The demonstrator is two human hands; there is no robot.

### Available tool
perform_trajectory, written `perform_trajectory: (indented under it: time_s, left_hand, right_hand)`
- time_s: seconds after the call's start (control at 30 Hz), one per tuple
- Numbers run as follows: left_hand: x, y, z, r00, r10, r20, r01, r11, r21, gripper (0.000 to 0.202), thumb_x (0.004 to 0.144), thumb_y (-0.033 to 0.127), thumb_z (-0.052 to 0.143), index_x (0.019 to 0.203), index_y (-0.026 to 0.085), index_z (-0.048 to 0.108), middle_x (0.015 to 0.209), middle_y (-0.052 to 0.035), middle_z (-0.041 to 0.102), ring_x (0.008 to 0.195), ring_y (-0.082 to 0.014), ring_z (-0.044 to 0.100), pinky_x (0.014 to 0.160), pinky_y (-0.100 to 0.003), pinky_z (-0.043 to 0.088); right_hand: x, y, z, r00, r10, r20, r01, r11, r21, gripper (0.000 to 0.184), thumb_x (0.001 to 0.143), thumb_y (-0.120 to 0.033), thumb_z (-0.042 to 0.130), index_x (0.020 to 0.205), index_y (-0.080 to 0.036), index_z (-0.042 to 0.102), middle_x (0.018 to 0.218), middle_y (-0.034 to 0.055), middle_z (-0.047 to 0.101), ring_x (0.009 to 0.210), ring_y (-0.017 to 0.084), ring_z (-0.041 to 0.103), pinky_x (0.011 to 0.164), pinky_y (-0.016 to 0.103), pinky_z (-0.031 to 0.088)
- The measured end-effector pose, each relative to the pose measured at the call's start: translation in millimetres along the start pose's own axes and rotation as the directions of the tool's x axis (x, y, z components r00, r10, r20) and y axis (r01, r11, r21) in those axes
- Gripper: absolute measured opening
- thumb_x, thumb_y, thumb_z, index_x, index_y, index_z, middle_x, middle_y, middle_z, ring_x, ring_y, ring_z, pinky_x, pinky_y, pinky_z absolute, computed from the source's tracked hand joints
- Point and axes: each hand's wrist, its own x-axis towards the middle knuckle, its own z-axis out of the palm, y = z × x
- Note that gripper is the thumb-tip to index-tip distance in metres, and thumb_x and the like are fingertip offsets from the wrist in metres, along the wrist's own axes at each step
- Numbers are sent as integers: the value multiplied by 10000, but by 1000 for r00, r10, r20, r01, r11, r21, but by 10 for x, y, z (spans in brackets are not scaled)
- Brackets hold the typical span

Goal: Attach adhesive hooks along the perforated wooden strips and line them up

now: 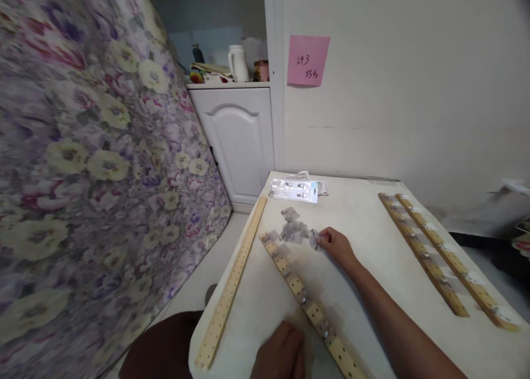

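My right hand (337, 247) pinches a small clear square with a metal hook, an adhesive hook (313, 240), at the edge of a loose pile of similar clear hooks (295, 232). A light wooden strip with holes (314, 314) runs diagonally across the table, and several clear hooks sit along it. Low in the view, my left hand (279, 352) rests closed beside the near part of this strip. Its fingers are curled under, so I cannot see what they hold, if anything.
Another holed wooden strip (234, 282) lies along the table's left edge. Two strips bearing hooks, one (422, 252) beside the other (455, 262), lie at the right. Clear packaging (293, 191) is at the back. A floral curtain (103, 163) hangs left; a white cabinet (240, 141) stands behind.
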Motion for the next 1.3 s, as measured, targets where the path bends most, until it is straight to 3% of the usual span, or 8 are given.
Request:
perform_trajectory:
  time_s: [0.2,0.4,0.57,0.67,0.8,0.97,1.3]
  left_hand:
    - [-23,44,-19,999,-32,18,33,998,-47,181,882,128,420,988,213,540,835,-55,567,746,-161,574,639,-245,490]
    - [-37,67,3,996,-83,29,85,993,-80,173,908,159,399,987,215,542,866,-51,552,788,-164,555,680,-270,478]
    - [-4,110,-16,997,-72,16,74,992,-104,210,923,172,379,1049,215,541,915,-58,554,828,-159,544,714,-275,473]
    - [-15,176,-32,997,-78,-8,76,986,-151,214,928,177,376,1052,212,547,936,-65,557,851,-158,543,734,-278,473]
    - [-116,358,9,998,-53,-21,46,968,-247,217,911,134,405,1062,211,541,947,-68,558,872,-159,549,739,-277,478]
    - [-288,580,177,998,44,45,-29,956,-292,339,876,64,421,1169,220,491,986,-75,548,909,-169,533,767,-294,483]
    - [-312,608,269,999,30,39,-17,957,-290,537,874,32,373,1373,230,352,1119,-101,506,1009,-178,505,850,-326,494]
  right_hand:
    - [-200,76,-231,998,55,7,-55,972,227,249,717,-423,603,653,-184,575,537,-42,520,522,123,450,515,240,322]
    - [-669,192,-510,989,127,81,-150,876,459,337,732,-513,620,738,-185,545,461,-59,496,388,89,400,413,224,305]
    - [-1056,201,-644,980,142,140,-196,808,556,386,692,-452,698,946,-178,601,516,-70,517,409,92,468,408,218,365]
    - [-1273,192,-671,973,103,207,-209,776,595,337,708,-397,703,949,-180,612,529,-80,501,397,78,469,389,205,363]
    - [-1581,194,-683,962,64,265,-216,772,598,244,746,-345,674,912,-192,582,546,-82,514,374,65,467,373,192,355]
    - [-1874,151,-693,925,51,376,-260,806,531,201,771,-327,635,913,-202,567,591,-75,527,379,63,452,379,195,330]
    - [-1940,104,-649,924,-4,383,-128,939,320,121,799,-229,564,906,-194,611,607,-51,514,562,116,470,533,230,359]
